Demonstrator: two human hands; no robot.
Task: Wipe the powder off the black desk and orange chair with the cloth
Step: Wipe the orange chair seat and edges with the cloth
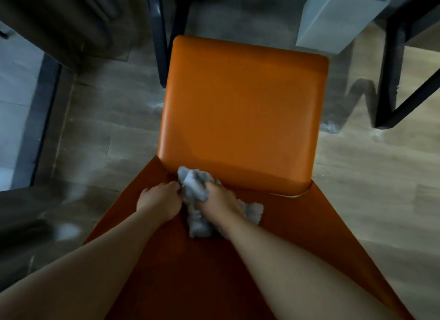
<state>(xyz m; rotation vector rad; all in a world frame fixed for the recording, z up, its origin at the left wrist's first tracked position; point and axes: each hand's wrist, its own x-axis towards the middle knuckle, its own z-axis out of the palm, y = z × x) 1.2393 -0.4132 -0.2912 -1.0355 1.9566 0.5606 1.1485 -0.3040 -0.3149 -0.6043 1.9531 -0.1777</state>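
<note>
I look straight down on the orange chair [240, 110]; its seat fills the middle and its backrest slopes toward me at the bottom. A crumpled grey cloth [194, 187] lies at the crease where seat meets backrest. My right hand [217, 200] grips the cloth from above, fingers curled into it. My left hand [158, 199] is just left of the cloth, its fingers curled and pinching the cloth's edge. The seat surface looks smooth and shows no plain powder. The desk top is out of view.
Black metal legs [390, 81] stand at the right and another black leg [159, 46] at the top middle. A grey box [333, 19] sits at the top right. White powder patches [329, 127] lie on the wooden floor [371, 172] beside the chair.
</note>
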